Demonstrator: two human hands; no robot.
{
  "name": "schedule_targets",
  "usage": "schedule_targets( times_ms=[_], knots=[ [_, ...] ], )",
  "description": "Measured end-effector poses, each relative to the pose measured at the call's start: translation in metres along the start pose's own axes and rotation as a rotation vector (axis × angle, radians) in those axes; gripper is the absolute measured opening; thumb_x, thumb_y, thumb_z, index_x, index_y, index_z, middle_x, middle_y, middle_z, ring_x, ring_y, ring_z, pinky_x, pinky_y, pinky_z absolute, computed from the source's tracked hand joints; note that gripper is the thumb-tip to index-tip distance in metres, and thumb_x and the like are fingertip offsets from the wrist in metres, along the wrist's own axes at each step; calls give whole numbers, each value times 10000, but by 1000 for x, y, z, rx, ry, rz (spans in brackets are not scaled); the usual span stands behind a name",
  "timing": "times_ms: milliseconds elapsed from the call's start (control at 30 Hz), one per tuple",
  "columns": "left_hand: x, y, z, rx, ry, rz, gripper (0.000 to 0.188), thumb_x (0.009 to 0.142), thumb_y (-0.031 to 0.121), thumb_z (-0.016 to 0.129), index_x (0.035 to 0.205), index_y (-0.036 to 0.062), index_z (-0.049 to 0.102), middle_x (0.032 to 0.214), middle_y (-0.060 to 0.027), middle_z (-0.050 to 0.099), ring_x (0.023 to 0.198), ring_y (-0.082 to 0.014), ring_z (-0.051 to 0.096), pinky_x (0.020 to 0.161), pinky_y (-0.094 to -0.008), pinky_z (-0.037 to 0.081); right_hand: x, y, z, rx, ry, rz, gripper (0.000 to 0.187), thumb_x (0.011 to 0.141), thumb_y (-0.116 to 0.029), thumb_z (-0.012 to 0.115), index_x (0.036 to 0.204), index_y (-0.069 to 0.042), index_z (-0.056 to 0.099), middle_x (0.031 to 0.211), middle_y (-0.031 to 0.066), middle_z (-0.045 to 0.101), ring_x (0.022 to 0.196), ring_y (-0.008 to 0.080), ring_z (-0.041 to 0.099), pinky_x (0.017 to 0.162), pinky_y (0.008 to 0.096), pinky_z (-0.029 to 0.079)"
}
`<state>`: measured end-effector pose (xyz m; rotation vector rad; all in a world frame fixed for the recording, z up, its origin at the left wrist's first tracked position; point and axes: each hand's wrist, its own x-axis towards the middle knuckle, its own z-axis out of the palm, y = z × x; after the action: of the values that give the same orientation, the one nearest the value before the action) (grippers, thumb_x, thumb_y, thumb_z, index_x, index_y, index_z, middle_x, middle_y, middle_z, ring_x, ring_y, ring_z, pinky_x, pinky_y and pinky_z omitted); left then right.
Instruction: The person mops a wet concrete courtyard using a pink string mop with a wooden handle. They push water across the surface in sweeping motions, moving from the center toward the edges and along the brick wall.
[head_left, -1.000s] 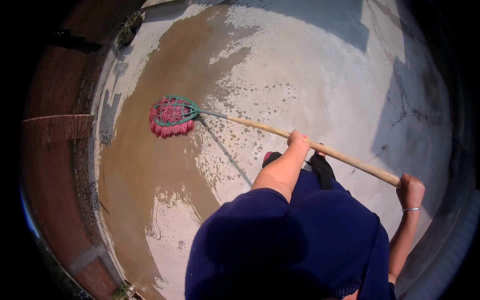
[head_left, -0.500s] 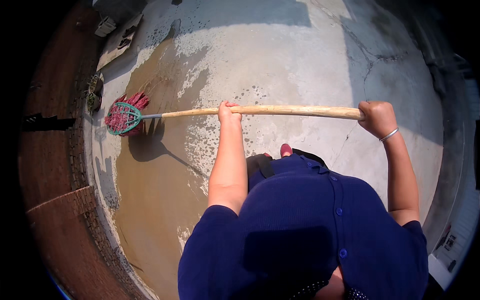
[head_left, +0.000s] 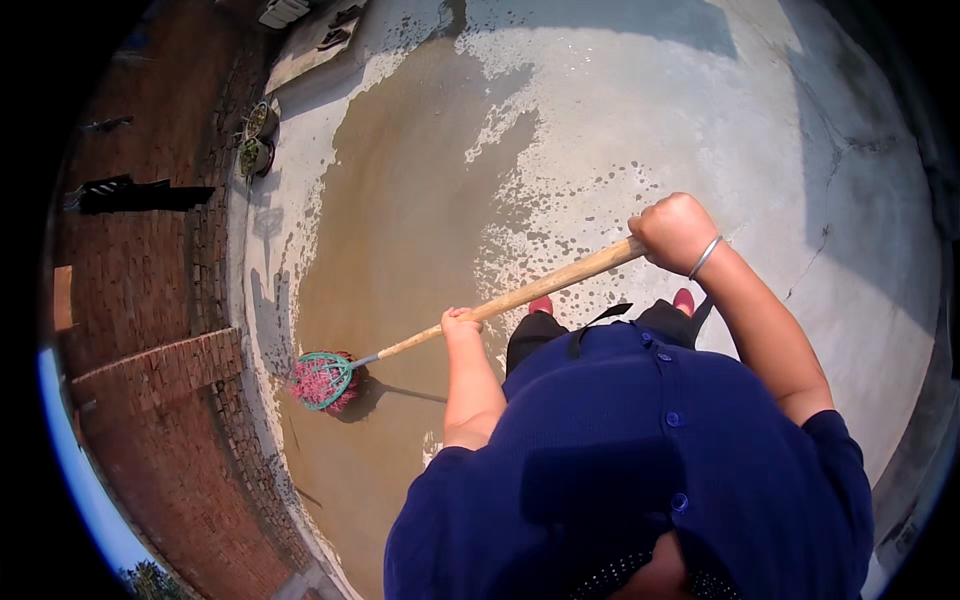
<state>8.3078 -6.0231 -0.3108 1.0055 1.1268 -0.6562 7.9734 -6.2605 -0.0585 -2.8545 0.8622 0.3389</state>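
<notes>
Both of my hands are closed around the long wooden handle of a mop [head_left: 555, 282]. High on the handle, near its top end, is my right hand [head_left: 675, 234], with a silver bangle on the wrist. Lower down, my left hand [head_left: 461, 324] wraps the shaft. The handle slopes down to the left to a round green lattice mop head [head_left: 325, 381] with pinkish-red strands. The head is over the wet concrete, close to the wall side; whether it touches the ground I cannot tell.
A broad wet brown patch [head_left: 400, 190] covers the concrete on the left, with splashes along its edge. A brick wall [head_left: 140, 260] runs down the left. Potted plants [head_left: 256, 155] stand by it. Dark shoes [head_left: 335, 38] lie on a slab [head_left: 300, 60] at the far left.
The mop head has swung toward me along the wall side, so the handle now slants down-left instead of lying nearly level. My right hand has come in leftward; my left hand is nearer my body.
</notes>
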Motion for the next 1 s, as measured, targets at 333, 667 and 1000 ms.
schedule_targets(
  times_ms=[333, 667, 1000],
  knots=[
    [63, 49, 15, 278, 88, -165, 195, 655, 85, 402, 511, 158, 292, 449, 48, 341, 404, -109, 371, 446, -254, 395, 47, -100, -10, -50, 99, 137, 51, 640, -106, 588, 629, -110, 539, 583, 54, 542, 567, 224, 557, 597, 334, 430],
    [80, -29, 100, 696, -96, -167, 233, 844, 167, 395, 621, 126, 344, 505, 23, 354, 452, -117, 374, 439, -257, 377, -46, -138, 25, -64, 65, 642, 123, 614, -65, 609, 600, -86, 489, 551, 68, 514, 528, 232, 541, 528, 343, 429],
    [-29, -131, 186, 817, -484, -309, 157, 818, 105, 503, 703, 104, 395, 546, 1, 409, 467, -121, 405, 444, -277, 398, -125, -128, 6, -53, 218, 899, 198, 546, -52, 644, 600, -75, 455, 548, 78, 496, 491, 262, 500, 461, 359, 404]
  ],
)
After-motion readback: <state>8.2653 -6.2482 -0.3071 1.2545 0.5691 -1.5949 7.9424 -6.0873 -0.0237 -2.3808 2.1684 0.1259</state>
